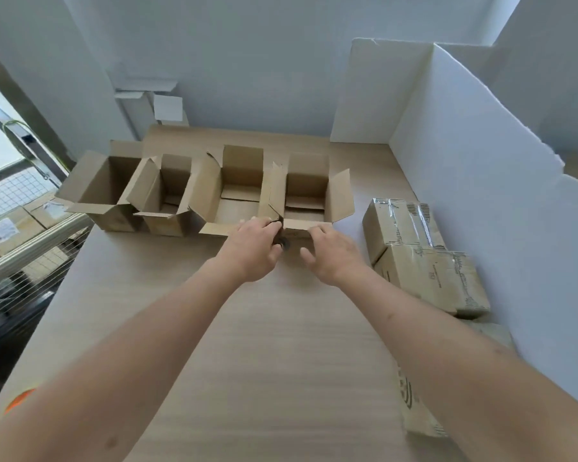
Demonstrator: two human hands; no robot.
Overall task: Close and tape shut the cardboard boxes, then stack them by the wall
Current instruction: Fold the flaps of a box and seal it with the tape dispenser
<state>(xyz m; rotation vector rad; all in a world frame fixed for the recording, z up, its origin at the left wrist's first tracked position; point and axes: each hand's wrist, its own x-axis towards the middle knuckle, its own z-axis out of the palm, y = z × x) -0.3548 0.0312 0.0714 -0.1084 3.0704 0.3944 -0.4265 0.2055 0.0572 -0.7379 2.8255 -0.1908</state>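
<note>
Along the far side of the counter (234, 345), four open cardboard boxes (194, 195) stand in a row, flaps up. Left hand (251, 250) grips a small dark object (280, 235), identity unclear, at the near flap of the rightmost open box (306, 208). Right hand (332, 253) hovers just beside that flap, fingers relaxed, holding nothing. Taped boxes (421, 255) lie to the right against the white partition (481, 168), one resting on another.
</note>
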